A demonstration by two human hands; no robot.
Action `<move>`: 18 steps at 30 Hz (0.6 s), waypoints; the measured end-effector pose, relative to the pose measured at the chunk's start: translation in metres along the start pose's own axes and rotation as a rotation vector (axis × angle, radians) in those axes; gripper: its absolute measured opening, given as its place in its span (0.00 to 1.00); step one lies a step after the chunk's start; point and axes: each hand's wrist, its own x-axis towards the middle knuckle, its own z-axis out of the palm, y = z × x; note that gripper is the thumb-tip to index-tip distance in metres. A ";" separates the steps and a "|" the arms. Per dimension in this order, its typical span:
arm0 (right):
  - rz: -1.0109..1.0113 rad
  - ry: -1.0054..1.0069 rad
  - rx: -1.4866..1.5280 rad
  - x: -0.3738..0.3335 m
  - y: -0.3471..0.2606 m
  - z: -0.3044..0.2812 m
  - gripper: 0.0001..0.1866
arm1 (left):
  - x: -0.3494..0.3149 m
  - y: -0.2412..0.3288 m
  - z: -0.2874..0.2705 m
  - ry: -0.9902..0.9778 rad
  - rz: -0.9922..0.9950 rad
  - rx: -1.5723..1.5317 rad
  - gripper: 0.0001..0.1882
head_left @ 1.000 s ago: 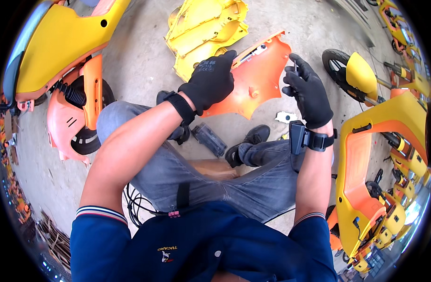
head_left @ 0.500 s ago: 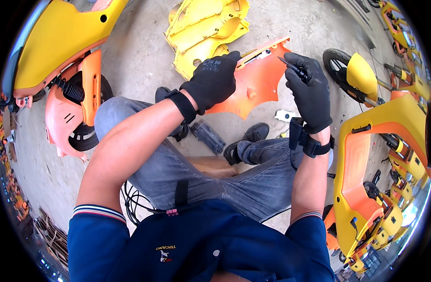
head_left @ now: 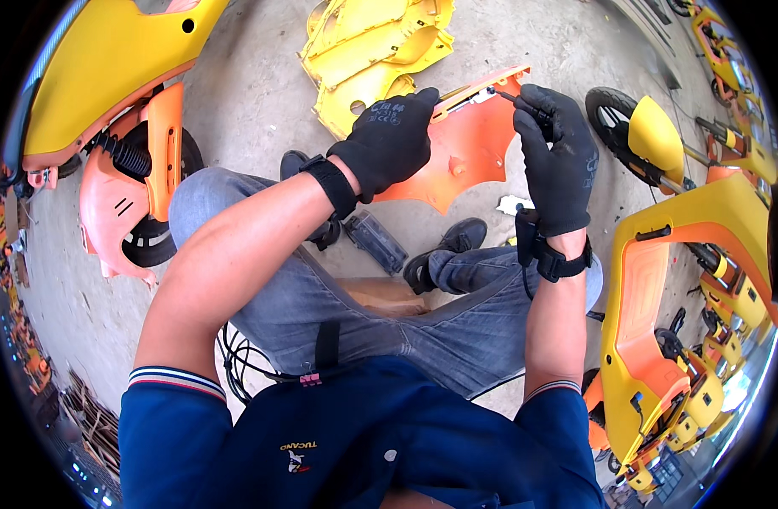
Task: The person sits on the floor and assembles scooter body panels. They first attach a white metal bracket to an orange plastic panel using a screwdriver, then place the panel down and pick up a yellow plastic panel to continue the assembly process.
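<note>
In black work gloves, both my hands are at an orange plastic panel with a scalloped lower edge, held up in front of my knees. My left hand is closed around the panel's left end, hiding that part. A screwdriver with a thin dark shaft is gripped in my right hand. Its tip points left at the metal strip along the panel's upper edge; whether it touches a small dark piece there I cannot tell. Most of the handle is hidden by the glove.
Yellow plastic shells lie on the concrete beyond the panel. A dark box-shaped part rests between my shoes, and a white piece is near my right wrist. Yellow-orange scooters stand left and right. A black cable loops by my left hip.
My right hand has moved slightly left, bringing the screwdriver's tip from beside the panel's right end to its upper-edge strip. My left hand keeps its hold, with the panel shifted slightly right.
</note>
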 end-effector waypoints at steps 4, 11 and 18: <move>-0.016 -0.005 -0.052 0.000 -0.002 0.001 0.13 | 0.001 -0.001 -0.001 -0.012 0.000 0.008 0.24; -0.092 0.003 -0.175 0.001 -0.003 0.000 0.12 | 0.000 -0.002 0.000 -0.004 0.008 0.017 0.24; -0.236 0.015 -0.312 0.001 -0.004 0.002 0.11 | -0.002 0.003 -0.001 -0.022 -0.015 0.017 0.25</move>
